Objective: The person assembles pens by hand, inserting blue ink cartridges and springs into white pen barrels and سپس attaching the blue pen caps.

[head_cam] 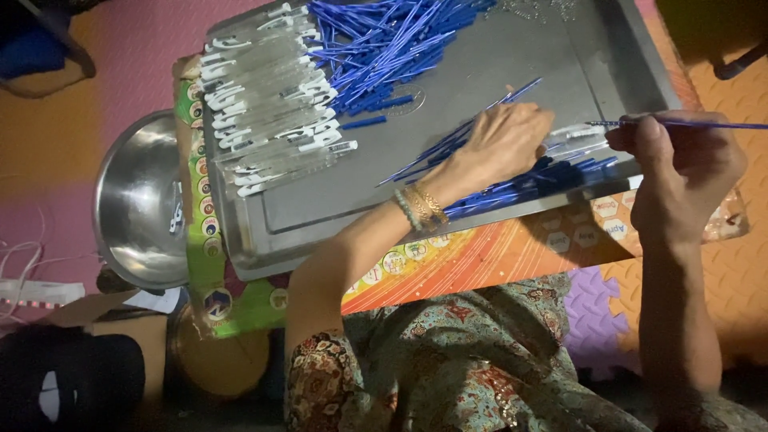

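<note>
- A thin blue pen refill lies level between the fingertips of the right hand, at the right edge of the view; the fingers are pinched together on its left end, and the rest of the refill runs out to the right, past the frame.
- That hand hovers over the near right corner of a large grey metal tray.
- The left hand rests palm down on the tray, just left of the right hand, its fingers curled closed around a bundle of blue refills that fans out to the left and pokes out beyond the knuckles at the far side.
- Beaded and gold bracelets circle the left wrist.
- More loose blue refills lie along the tray's near rim, under and between the two hands.
- At the far side of the tray sits a big heap of blue refills.
- Left of that heap, clear pen barrels with white caps lie in rough rows.
- The tray rests on a colourful printed board over the person's lap.
- A steel bowl stands on the floor left of the tray, touching or nearly touching its edge.
- Orange and pink foam mats cover the floor.
</note>
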